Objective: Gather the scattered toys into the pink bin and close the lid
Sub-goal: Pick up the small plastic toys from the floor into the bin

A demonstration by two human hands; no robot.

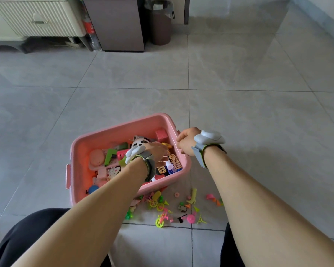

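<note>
Many small toys (174,207) beside pink bin (123,128); left hand (158,151) inside, right hand (185,141) at rim, fingers' state unclear.

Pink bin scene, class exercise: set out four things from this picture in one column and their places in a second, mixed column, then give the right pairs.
Things:
1. panda toy
2. left hand
3. right hand
4. pink button

Places:
A. on the floor tiles, outside the pink bin
B. at the bin's right rim
C. inside the bin, toward its far side
D. reaching down among the toys in the bin

Pairs: 1-C, 2-D, 3-B, 4-A
</note>
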